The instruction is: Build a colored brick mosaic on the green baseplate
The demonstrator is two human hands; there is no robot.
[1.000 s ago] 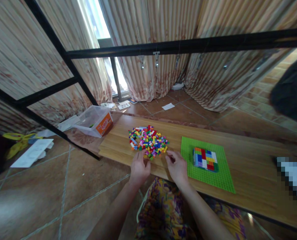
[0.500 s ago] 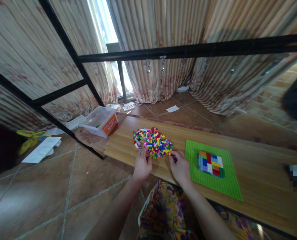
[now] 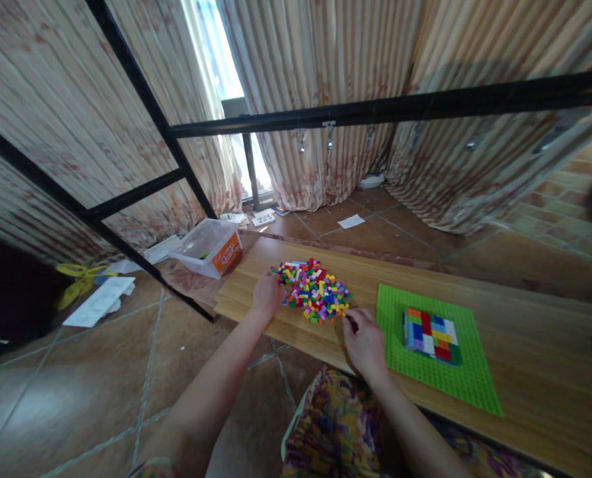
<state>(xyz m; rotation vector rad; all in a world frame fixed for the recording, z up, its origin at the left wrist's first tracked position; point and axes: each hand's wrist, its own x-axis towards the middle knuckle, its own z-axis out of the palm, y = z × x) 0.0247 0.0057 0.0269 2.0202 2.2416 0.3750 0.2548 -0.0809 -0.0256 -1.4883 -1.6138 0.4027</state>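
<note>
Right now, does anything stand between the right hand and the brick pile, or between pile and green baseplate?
Nothing visible blocks the right hand; its fingers are beside the brick pile. Between pile and green baseplate lies wooden tabletop, with that hand on the near side.

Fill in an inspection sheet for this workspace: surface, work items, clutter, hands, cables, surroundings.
Surface: wood-look tabletop.
Work items: pile of loose bricks; to its right, a multicoloured brick build on a green baseplate.
Clutter: clear bin with an orange label beyond the tabletop's left end; white paper on the floor.
Hands: left hand at the pile's left edge, right hand at its right; grip on any brick unclear.
Cables: nothing seen.
Surroundings: curtains, black metal frame, tiled floor.
</note>
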